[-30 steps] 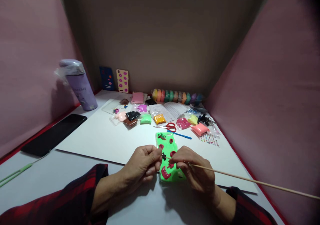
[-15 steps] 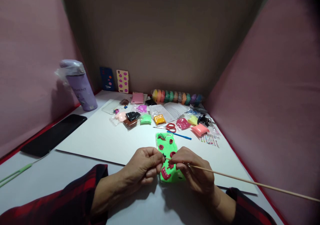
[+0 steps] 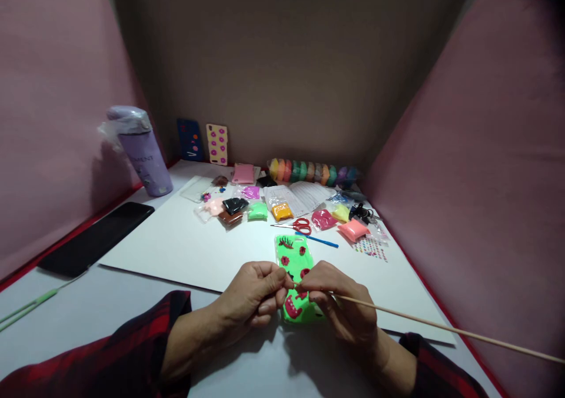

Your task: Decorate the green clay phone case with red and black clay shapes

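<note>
A long thin wooden stick (image 3: 419,322) runs out to the right edge, and my right hand (image 3: 346,304) is closed around it near its tip. My left hand (image 3: 258,292) is pinched shut at that tip; whatever is between the finger and thumb is too small to make out. Under both hands lies a phone case (image 3: 293,251) covered in bright green clay, with dark red and black shapes on it. My hands hide its middle and part of its right side.
Beyond the case lie a blue tool (image 3: 324,242), red-handled scissors (image 3: 302,226) and several clay packets (image 3: 282,211) on a white board (image 3: 185,251). A purple tumbler (image 3: 143,156) and black phone (image 3: 97,239) stand or lie left. Gem stickers (image 3: 371,249) are at right.
The stick's tip and my right fingertips have shifted very slightly down, closer to my left fingertips. Everything on the table stays where it was.
</note>
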{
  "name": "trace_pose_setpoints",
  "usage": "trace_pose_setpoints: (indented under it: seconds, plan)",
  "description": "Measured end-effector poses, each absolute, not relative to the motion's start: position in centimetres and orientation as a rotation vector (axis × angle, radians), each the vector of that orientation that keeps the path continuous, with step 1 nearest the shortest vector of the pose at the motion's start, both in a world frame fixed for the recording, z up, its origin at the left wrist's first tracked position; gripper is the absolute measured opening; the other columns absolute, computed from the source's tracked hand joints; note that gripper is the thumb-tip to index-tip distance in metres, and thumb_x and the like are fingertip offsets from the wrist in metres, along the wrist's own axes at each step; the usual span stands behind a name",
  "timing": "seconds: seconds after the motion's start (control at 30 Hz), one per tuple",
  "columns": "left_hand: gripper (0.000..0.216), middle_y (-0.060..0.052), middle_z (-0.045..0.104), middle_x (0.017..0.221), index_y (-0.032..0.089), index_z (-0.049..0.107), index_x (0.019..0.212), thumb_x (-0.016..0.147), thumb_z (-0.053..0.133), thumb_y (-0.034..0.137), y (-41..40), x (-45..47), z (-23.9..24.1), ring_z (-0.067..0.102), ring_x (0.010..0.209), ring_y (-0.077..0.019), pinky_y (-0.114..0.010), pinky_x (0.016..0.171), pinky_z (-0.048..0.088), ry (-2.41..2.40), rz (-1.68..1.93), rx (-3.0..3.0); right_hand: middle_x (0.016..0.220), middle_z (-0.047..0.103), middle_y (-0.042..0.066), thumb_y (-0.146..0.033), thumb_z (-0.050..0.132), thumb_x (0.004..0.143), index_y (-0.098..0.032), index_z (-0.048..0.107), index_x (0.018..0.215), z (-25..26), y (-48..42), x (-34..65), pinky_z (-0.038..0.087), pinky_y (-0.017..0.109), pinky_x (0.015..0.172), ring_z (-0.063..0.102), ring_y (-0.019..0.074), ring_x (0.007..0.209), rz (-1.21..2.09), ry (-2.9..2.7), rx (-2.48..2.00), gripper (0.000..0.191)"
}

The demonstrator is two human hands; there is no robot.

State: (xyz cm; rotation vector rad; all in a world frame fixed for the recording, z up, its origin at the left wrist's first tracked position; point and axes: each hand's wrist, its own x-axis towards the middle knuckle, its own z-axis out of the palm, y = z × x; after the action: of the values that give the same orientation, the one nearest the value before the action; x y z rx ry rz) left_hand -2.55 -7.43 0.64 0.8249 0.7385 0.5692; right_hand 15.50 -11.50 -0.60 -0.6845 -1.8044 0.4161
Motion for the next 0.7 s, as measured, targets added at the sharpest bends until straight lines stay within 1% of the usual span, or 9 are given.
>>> trace_pose_setpoints:
  seconds: [0.3, 0.5, 0.7]
  plan:
    - [0.042, 0.004, 0.053, 0.053, 0.012, 0.058, 0.07, 0.072, 0.073, 0.051, -7.29, -2.59, 0.44, 0.022, 0.033, 0.0005, -0.012, 0.029, 0.015, 0.739, 0.568, 0.831, 0.079, 0.064, 0.007, -0.013, 0.05, 0.091, -0.018, 0.064, 0.105, -0.52, -11.45, 15.52, 0.049, 0.033, 0.062, 0.059, 0.0181, 0.072, 0.41, -1.805, -0.686, 0.019]
    - [0.04, 0.004, 0.052, 0.052, 0.013, 0.058, 0.071, 0.075, 0.071, 0.05, -7.24, -2.59, 0.4, 0.021, 0.033, 0.0005, -0.012, 0.029, 0.015, 0.729, 0.563, 0.826, 0.079, 0.063, 0.007, -0.012, 0.051, 0.091, -0.018, 0.063, 0.105, -0.61, -11.33, 15.55, 0.048, 0.034, 0.062, 0.058, 0.0182, 0.073, 0.427, -1.813, -0.694, 0.02]
    - [0.042, 0.004, 0.053, 0.053, 0.013, 0.057, 0.071, 0.073, 0.072, 0.052, -7.31, -2.62, 0.26, 0.021, 0.033, 0.0005, -0.013, 0.03, 0.014, 0.734, 0.571, 0.84, 0.078, 0.063, 0.007, -0.013, 0.05, 0.092, -0.018, 0.063, 0.104, -0.43, -11.37, 15.5, 0.048, 0.033, 0.062, 0.058, 0.0182, 0.072, 0.413, -1.821, -0.705, 0.019]
